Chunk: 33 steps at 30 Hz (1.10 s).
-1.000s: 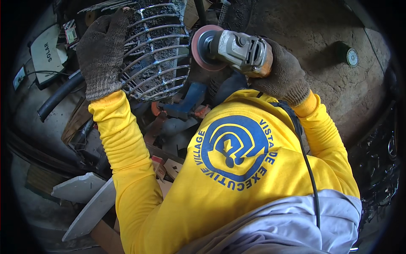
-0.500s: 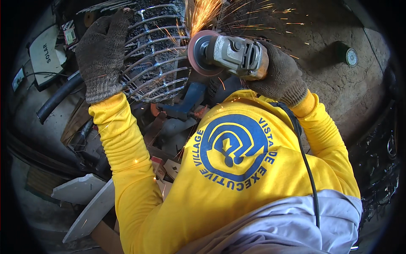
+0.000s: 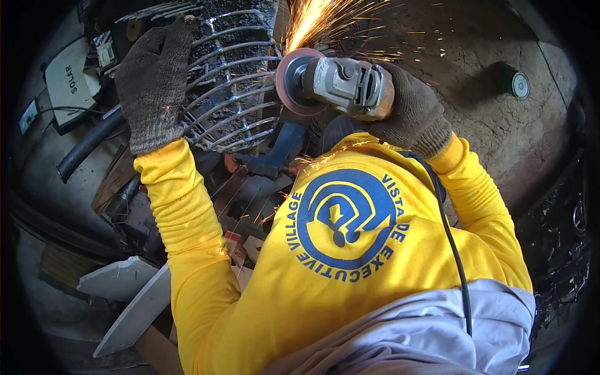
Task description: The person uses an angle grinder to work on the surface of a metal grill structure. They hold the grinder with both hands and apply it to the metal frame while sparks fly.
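Observation:
An angle grinder (image 3: 350,84) with a reddish disc (image 3: 291,80) is gripped in my right hand (image 3: 414,109), which wears a brown knitted glove. The disc's edge meets the right ends of the curved bars on a metal grate (image 3: 234,94), and bright sparks (image 3: 309,22) fly off upward. At the grate's left side, my gloved left hand (image 3: 152,84) is closed over the bar ends; its fingertips are partly hidden. Bead-like weld spots run across the bars. A dark cord (image 3: 445,212) trails from the grinder over my yellow sleeve side.
Below the grate is a blue metal piece (image 3: 278,150). To the left lie a dark pipe (image 3: 90,145) and a white panel-like case (image 3: 70,82). Pale flat boards (image 3: 134,312) lean at lower left. A green can (image 3: 515,82) is on the concrete floor at right.
The grinder has shifted slightly down and left along the bar ends. The spark stream has changed shape, and more sparks land on my left sleeve. My left hand stays at the grate.

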{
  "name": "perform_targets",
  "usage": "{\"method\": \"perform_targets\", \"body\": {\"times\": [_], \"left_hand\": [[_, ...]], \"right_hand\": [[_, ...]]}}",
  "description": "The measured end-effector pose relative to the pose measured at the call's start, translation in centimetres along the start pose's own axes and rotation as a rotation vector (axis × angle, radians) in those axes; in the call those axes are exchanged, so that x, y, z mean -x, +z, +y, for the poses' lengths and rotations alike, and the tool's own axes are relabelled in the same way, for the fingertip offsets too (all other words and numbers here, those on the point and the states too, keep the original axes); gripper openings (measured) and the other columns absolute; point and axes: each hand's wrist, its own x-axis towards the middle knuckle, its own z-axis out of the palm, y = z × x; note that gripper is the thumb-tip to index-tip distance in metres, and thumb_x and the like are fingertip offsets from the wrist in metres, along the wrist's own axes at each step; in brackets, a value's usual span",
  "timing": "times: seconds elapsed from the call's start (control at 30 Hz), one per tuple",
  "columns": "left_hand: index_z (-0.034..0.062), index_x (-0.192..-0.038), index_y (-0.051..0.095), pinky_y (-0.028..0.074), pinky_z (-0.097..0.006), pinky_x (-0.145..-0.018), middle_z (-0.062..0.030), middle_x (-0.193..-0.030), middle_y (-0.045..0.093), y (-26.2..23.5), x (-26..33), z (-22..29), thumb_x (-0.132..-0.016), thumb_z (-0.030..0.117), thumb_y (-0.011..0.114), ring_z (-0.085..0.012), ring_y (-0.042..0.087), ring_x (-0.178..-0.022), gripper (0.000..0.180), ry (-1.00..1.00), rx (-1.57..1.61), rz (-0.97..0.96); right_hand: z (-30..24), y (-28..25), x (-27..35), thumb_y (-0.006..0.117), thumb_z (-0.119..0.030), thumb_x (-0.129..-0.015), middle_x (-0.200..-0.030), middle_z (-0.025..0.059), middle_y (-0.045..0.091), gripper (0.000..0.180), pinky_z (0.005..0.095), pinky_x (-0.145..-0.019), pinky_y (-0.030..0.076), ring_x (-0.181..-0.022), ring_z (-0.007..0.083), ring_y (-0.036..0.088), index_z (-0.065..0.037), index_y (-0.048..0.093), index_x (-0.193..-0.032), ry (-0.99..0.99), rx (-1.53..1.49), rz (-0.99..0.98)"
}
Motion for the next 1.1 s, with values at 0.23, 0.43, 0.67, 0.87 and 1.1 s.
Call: {"method": "perform_targets", "body": {"times": [0.23, 0.43, 0.67, 0.87, 1.1], "left_hand": [[0.0075, -0.104, 0.075, 0.048, -0.033, -0.072, -0.0084, -0.079, 0.07, 0.1, 0.2, 0.4, -0.091, 0.05, 0.067, -0.0169, 0.063, -0.072, 0.046, -0.036, 0.001, -0.002], [0.0092, -0.103, 0.075, 0.049, -0.033, -0.071, -0.0077, -0.082, 0.071, 0.3, -0.2, -0.4, -0.092, 0.05, 0.064, -0.0191, 0.066, -0.073, 0.044, 0.012, -0.012, 0.009], [0.0109, -0.101, 0.076, 0.052, -0.034, -0.074, -0.009, -0.087, 0.074, 0.3, -0.1, -0.8, -0.092, 0.053, 0.062, -0.0232, 0.07, -0.078, 0.045, 0.033, -0.007, 0.018], [0.0078, -0.106, 0.075, 0.049, -0.032, -0.079, -0.0099, -0.09, 0.073, -0.1, 0.0, 0.3, -0.092, 0.052, 0.065, -0.0193, 0.067, -0.084, 0.048, -0.05, -0.008, -0.022], [0.009, -0.108, 0.075, 0.049, -0.033, -0.08, -0.0104, -0.091, 0.073, -0.1, -0.2, 0.0, -0.091, 0.052, 0.065, -0.0208, 0.067, -0.084, 0.048, -0.046, -0.051, -0.054]], "right_hand": [[-0.1, 0.0, 0.2, 0.089, -0.039, -0.064, -0.121, 0.0163, 0.066, 0.08, 0.0411, -0.093, 0.054, -0.106, 0.0352, 0.067, -0.009, 0.056, -0.132, 0.003, 0.035, -0.008], [0.2, 0.1, 0.0, 0.09, -0.038, -0.064, -0.119, 0.0166, 0.067, 0.079, 0.0415, -0.092, 0.055, -0.104, 0.0354, 0.067, -0.009, 0.058, -0.13, 0.004, 0.068, 0.021], [0.5, 0.3, 0.2, 0.091, -0.035, -0.059, -0.12, 0.0171, 0.067, 0.086, 0.0413, -0.092, 0.055, -0.104, 0.0352, 0.068, -0.008, 0.056, -0.132, 0.041, 0.056, 0.0], [0.0, 0.0, -0.1, 0.09, -0.036, -0.061, -0.12, 0.017, 0.067, 0.085, 0.0419, -0.092, 0.055, -0.105, 0.0351, 0.067, -0.008, 0.055, -0.133, 0.11, 0.122, -0.058], [0.5, 0.3, 0.5, 0.089, -0.038, -0.061, -0.123, 0.017, 0.064, 0.088, 0.0437, -0.096, 0.052, -0.109, 0.0357, 0.065, -0.007, 0.053, -0.134, 0.15, 0.029, -0.006]]}}
